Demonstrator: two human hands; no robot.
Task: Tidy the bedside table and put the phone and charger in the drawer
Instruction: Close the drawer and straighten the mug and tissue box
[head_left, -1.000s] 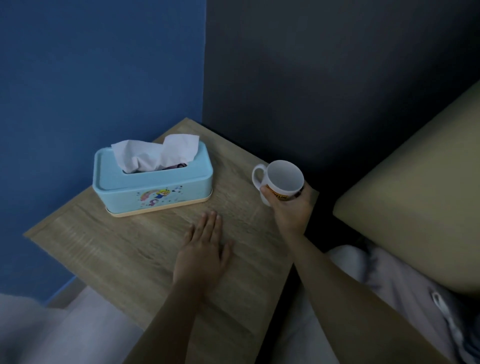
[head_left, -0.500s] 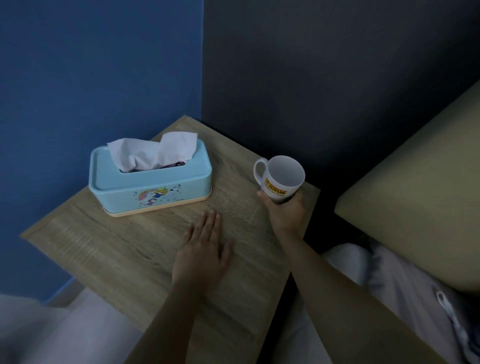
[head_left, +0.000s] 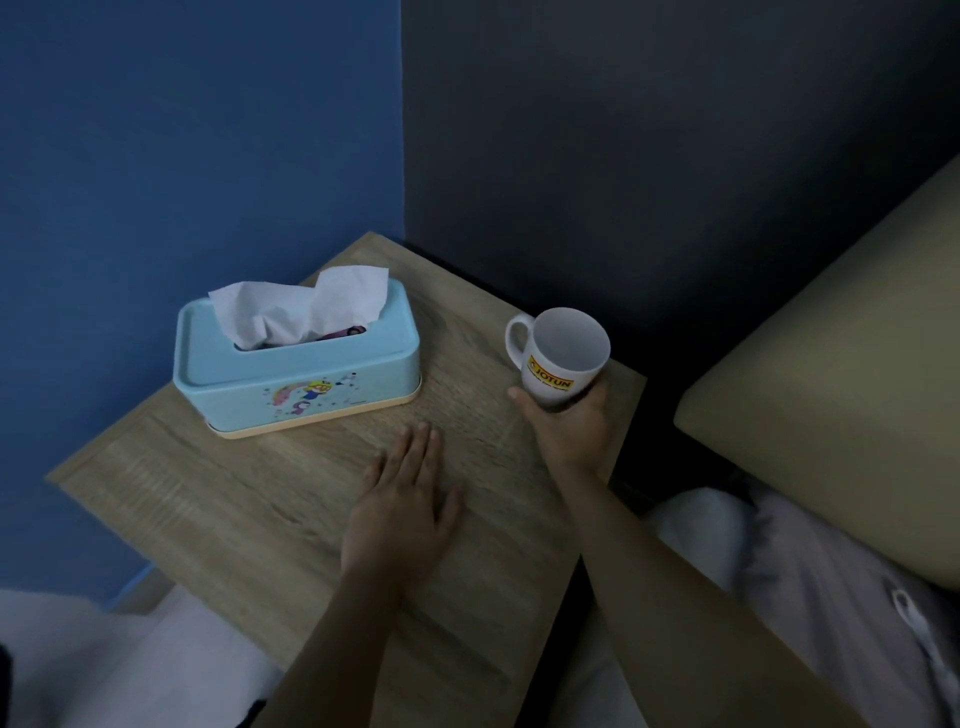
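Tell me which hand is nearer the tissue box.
Left. The left hand lies flat on the table just in front of the tissue box, not touching it. The right hand is farther off to the box's right, holding the mug.

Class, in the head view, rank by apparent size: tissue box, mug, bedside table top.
1. Table top
2. Tissue box
3. Mug, held in the right hand

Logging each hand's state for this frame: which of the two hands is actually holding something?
The right hand: its fingers wrap the base of the white mug. The left hand only lies flat, palm down, on the wooden table, holding nothing.
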